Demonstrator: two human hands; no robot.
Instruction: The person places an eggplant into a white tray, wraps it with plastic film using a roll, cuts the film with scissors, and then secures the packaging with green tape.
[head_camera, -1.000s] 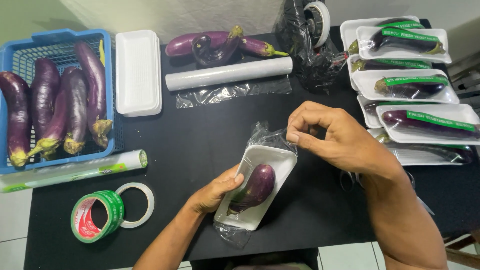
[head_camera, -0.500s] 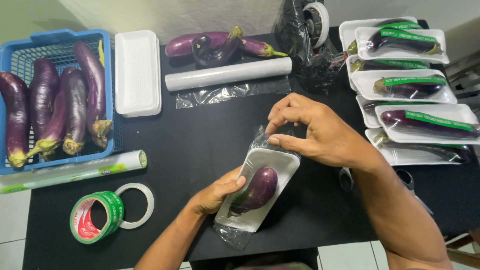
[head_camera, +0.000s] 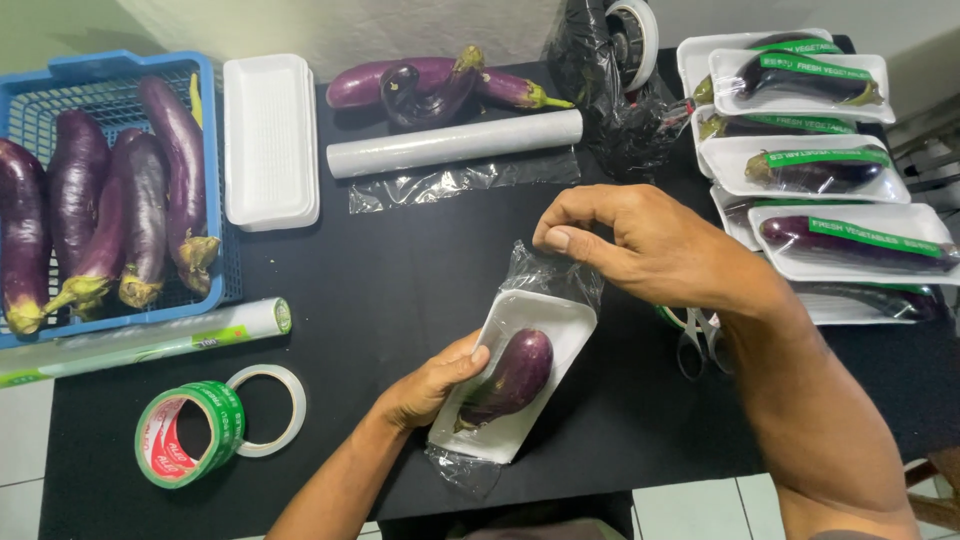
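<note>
A small purple eggplant (head_camera: 510, 378) lies on a white foam tray (head_camera: 524, 318) on the black table, with clear plastic film (head_camera: 553, 272) around the tray. My left hand (head_camera: 432, 384) holds the tray's left side, thumb on the eggplant. My right hand (head_camera: 645, 243) hovers over the tray's far end and pinches the film there, pulling it up.
A blue basket (head_camera: 210, 90) of long eggplants sits at the left, by a stack of white trays (head_camera: 270, 137). A film roll (head_camera: 455, 143) and loose eggplants (head_camera: 430, 85) lie at the back. Wrapped, labelled trays (head_camera: 815, 160) fill the right. Green tape rolls (head_camera: 190, 432) and scissors (head_camera: 697, 338) lie nearby.
My right hand has moved left and up over the tray's far end, drawing the film with it. My left hand stays on the tray.
</note>
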